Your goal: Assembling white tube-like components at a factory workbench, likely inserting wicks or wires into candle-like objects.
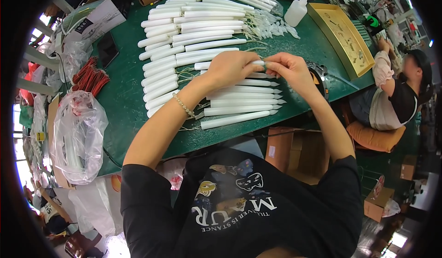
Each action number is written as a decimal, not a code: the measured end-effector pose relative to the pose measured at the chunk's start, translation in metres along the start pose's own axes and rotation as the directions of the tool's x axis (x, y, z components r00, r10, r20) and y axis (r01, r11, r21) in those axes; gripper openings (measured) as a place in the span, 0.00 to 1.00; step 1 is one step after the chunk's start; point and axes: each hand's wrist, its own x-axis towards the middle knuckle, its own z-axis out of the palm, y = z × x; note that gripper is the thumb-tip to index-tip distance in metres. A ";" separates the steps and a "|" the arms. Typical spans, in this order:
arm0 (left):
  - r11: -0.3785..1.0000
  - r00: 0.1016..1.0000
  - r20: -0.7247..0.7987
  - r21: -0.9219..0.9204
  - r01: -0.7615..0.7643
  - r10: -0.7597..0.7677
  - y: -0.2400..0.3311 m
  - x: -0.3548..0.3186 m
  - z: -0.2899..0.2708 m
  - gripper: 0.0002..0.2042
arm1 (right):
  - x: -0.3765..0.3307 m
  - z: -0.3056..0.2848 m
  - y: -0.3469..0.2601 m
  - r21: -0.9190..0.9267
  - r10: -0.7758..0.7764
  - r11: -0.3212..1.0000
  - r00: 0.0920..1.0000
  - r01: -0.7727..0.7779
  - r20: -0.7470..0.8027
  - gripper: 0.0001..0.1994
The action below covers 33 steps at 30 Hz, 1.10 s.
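I see my left hand (229,67) and right hand (289,69) meet over the green table (124,96). Both pinch one white candle stick (258,63) between closed fingers, above rows of white sticks (193,32). A squeeze bottle (295,11) stands far back.

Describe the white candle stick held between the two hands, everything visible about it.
The candle stick is a slim white tube, plastic by its look, lying roughly level above the green table. Most of it is hidden: the left hand wraps one end, the right hand pinches the other. Only a short stretch shows between them. Similar sticks lie in rows beneath it.
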 end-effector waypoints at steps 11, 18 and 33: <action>0.998 0.997 0.054 0.040 -0.050 0.048 -0.003 0.001 0.002 0.12 | 0.019 -0.020 0.006 -0.546 -0.442 0.590 0.804 0.595 0.398 0.09; 0.999 0.999 0.038 0.021 -0.035 0.034 -0.002 0.004 0.002 0.12 | 0.017 -0.016 0.017 -0.551 -0.412 0.651 0.853 0.522 0.321 0.09; 0.972 0.950 -0.307 0.235 0.022 0.053 -0.024 -0.012 -0.015 0.08 | -0.061 -0.072 0.046 -0.848 -0.426 0.457 0.771 -0.270 -0.474 0.17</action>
